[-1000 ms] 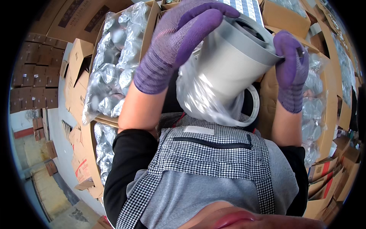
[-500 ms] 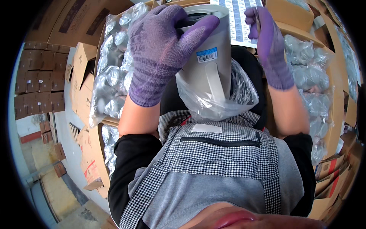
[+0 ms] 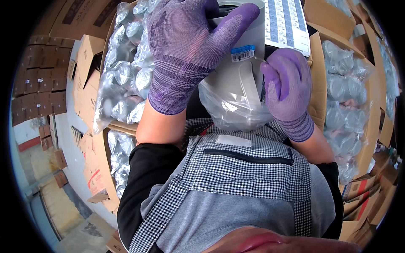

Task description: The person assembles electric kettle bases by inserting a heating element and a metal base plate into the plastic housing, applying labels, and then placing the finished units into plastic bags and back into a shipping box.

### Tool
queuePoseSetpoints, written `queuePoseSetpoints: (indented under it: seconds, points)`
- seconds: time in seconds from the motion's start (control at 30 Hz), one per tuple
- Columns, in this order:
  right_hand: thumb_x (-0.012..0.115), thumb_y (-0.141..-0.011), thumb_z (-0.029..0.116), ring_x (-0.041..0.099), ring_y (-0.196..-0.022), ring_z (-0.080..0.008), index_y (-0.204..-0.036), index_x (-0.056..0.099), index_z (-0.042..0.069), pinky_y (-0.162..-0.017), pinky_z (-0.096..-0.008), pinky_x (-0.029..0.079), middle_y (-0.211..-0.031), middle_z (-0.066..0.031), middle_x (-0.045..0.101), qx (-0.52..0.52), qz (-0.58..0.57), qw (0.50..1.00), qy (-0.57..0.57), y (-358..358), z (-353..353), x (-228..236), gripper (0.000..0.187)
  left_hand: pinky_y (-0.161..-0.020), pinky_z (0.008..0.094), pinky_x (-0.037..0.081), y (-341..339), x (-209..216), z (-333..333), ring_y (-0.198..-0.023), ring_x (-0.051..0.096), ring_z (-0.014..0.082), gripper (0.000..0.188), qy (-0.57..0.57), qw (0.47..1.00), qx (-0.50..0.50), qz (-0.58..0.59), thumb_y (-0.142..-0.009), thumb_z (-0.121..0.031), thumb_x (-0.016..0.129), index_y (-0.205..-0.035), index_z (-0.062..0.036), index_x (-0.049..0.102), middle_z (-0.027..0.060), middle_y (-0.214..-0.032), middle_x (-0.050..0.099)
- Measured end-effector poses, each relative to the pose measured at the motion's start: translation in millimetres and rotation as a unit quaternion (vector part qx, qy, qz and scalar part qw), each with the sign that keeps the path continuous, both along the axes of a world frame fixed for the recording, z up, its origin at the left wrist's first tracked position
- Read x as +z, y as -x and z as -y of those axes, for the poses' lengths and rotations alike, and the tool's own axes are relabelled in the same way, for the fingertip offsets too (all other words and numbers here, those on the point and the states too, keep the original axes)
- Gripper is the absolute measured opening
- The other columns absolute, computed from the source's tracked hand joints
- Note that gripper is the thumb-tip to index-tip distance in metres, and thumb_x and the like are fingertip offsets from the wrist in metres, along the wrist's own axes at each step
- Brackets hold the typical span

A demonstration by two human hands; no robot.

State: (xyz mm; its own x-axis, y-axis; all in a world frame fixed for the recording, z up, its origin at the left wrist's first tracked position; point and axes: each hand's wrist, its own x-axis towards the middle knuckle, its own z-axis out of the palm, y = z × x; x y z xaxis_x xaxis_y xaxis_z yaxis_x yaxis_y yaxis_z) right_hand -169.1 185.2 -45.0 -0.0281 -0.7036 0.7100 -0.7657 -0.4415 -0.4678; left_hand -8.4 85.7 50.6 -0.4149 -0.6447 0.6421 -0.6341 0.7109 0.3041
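A tall grey pitcher (image 3: 225, 76) with a handle stands in front of my body, a blue-and-white barcode sticker (image 3: 243, 53) on its side. My left hand (image 3: 183, 48), in a purple knit glove, grips its upper rim, the thumb lying across the top. A clear plastic bag (image 3: 232, 111) wraps the pitcher's lower part and handle. On the pitcher's right side, my gloved right hand (image 3: 291, 82) is closed with curled fingers on the bag's edge. Its fingertips are partly hidden.
An open carton of plastic-wrapped items (image 3: 122, 76) lies to the left, another wrapped batch (image 3: 346, 88) to the right. A sheet of printed labels (image 3: 289, 25) rests beyond the pitcher. Brown cartons (image 3: 42, 84) are stacked at far left.
My right hand has come down and inward to the bag beside the pitcher. My left hand and the pitcher have shifted slightly right, and the bag's loose right side is drawn in.
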Motion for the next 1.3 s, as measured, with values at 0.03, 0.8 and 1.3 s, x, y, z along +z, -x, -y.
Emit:
queuePoseSetpoints:
  seconds: [0.03,0.8,1.3]
  points:
    - [0.071,-0.081,0.008,0.063,-0.084,-0.0259,-0.102,0.067,0.003,-0.074,-0.0411,0.051,-0.091,-0.0086,0.060,0.007,-0.030,0.999,0.030,2.4,-2.6,2.3,0.022,-0.063,0.0424,0.043,-1.4,-0.3,0.9,-0.062,0.057,0.0308,0.039,0.002,1.000,-0.003,-0.004,-0.077,-0.036,0.082,-0.064,-0.0049,0.062,0.0114,-0.062,0.060]
    - [0.074,-0.088,0.011,0.053,-0.071,-0.0061,-0.089,0.065,0.005,-0.063,-0.0246,0.046,-0.080,0.0020,0.059,0.129,0.212,0.952,-0.181,-4.3,17.3,24.7,0.011,-0.065,0.0452,0.047,-7.1,-10.3,11.7,-0.066,0.060,0.0355,0.047,-0.037,0.999,-0.014,-0.037,-0.078,-0.045,0.080,-0.065,-0.0035,0.064,0.0163,-0.069,0.063]
    - [0.071,-0.090,0.012,0.058,-0.079,-0.0075,-0.093,0.065,0.003,-0.075,-0.0247,0.049,-0.083,0.0004,0.062,0.186,0.424,0.830,-0.313,4.7,17.0,32.8,0.011,-0.071,0.0458,0.048,-0.8,-10.2,11.2,-0.073,0.061,0.0356,0.047,-0.010,1.000,-0.007,-0.007,-0.080,-0.046,0.078,-0.069,-0.0024,0.066,0.0166,-0.070,0.062]
